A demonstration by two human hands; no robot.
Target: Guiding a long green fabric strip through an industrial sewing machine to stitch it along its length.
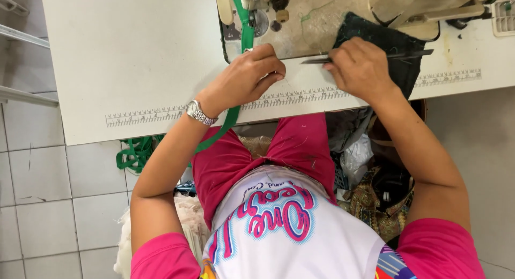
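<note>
While curled shut near the middle of the frame, left hand [247, 75] lying on the white table [134, 70], fingers folded over a green strap [245, 27] and closed on it. Strap coming down from the sewing machine [300, 11] at 12 o'clock, passing under the hand, then falling off the table edge toward 7 o'clock. More of the same green strap in a loose heap [137, 153] on the tiled floor [43, 204], at 8 o'clock. Silver wristwatch [199, 113] on the left wrist, just above the ruler strip [145, 116] along the table edge.

Right hand [359, 70] at 1 o'clock from the left hand, near it but not touching. Closed in a grip around a long thin metal tool [413, 54], held flat and pointing toward 9 o'clock. Hard to tell what kind of tool exactly. Under this hand, a dark cloth [375, 35], partly on the table beside the machine, partly hanging over the edge. Patterned bag [375, 204] on the floor at 5 o'clock.
</note>
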